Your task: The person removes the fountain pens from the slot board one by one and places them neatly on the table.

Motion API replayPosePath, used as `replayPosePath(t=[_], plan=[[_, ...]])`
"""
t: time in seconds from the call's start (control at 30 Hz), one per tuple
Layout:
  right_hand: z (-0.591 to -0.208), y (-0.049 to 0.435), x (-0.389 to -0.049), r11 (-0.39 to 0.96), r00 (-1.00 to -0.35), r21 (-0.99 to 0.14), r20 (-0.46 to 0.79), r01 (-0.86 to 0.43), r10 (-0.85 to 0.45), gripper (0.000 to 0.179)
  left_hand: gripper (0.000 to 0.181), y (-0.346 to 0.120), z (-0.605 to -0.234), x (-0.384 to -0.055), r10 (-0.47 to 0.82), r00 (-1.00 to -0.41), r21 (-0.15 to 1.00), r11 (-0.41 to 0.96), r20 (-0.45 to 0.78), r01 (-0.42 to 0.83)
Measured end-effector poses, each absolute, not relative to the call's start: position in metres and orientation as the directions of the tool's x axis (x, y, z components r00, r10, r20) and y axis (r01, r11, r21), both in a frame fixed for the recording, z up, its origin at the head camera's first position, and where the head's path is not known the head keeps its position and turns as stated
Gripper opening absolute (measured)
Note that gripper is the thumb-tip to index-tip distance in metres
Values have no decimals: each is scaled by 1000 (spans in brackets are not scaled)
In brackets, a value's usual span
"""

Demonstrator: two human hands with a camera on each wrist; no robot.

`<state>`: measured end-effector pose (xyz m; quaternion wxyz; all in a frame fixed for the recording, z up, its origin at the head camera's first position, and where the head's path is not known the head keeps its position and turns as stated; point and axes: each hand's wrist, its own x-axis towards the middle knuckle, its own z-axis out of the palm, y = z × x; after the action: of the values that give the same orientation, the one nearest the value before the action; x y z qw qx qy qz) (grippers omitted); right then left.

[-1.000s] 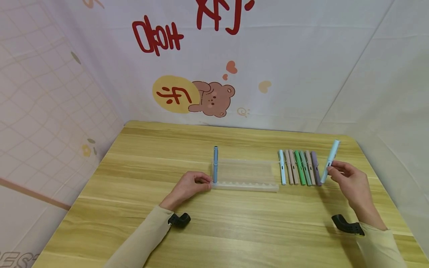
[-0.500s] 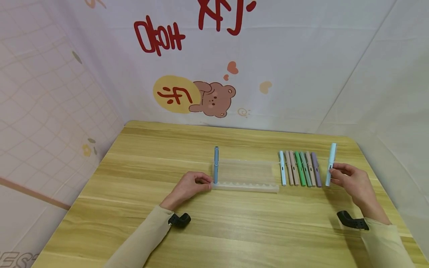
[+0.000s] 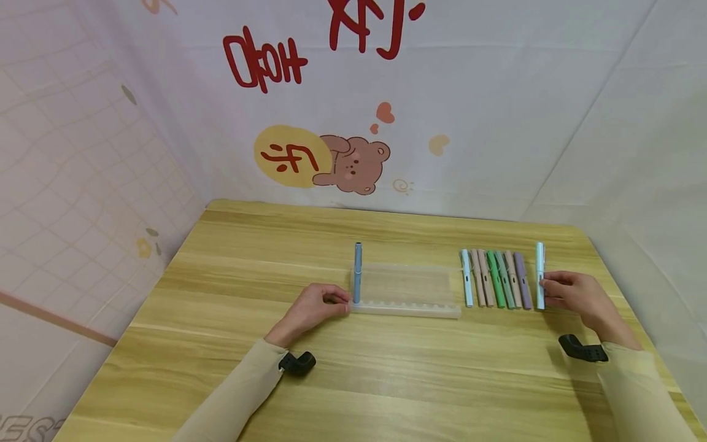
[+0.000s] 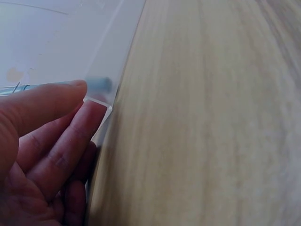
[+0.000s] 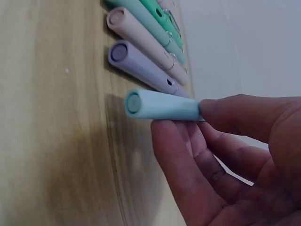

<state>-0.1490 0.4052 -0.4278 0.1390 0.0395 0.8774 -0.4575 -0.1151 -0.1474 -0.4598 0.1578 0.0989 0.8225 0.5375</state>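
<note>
My left hand (image 3: 320, 311) pinches the left end of a clear plastic pen holder (image 3: 409, 311) between thumb and fingers; the holder's corner (image 4: 104, 106) shows between them in the left wrist view. In the holder's leftmost slot a blue pen (image 3: 358, 276) stands upright. At the right, my right hand (image 3: 580, 301) holds a light blue capped pen (image 3: 540, 270) nearly upright between thumb and fingers. Its round end (image 5: 134, 103) points down at the table; whether it touches the wood I cannot tell. A purple pen (image 3: 522, 282) lies just left of it.
Several pens lie side by side between the holder and my right hand, among them a pale blue pen (image 3: 467, 279), a green pen (image 3: 496, 281) and a beige pen (image 3: 513, 281). The wooden table (image 3: 386, 380) meets a printed cloth wall (image 3: 475, 123) behind.
My right hand has moved slightly left and brought the light blue pen lower, turning it from a slant to nearly upright. The left hand keeps its place on the holder.
</note>
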Motion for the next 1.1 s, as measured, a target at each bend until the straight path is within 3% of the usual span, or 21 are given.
replayPosePath(t=[0.3,1.1], plan=[[-432,407,-157,565,-932,-783,-356,259,-65,52,14,-146,-460,-115,333,-931,915,404,-148,-1],[-434,407,-160,572,-931,-775,-362,270,-52,51,14,-146,-462,-115,324,-934,910,415,-151,-3]])
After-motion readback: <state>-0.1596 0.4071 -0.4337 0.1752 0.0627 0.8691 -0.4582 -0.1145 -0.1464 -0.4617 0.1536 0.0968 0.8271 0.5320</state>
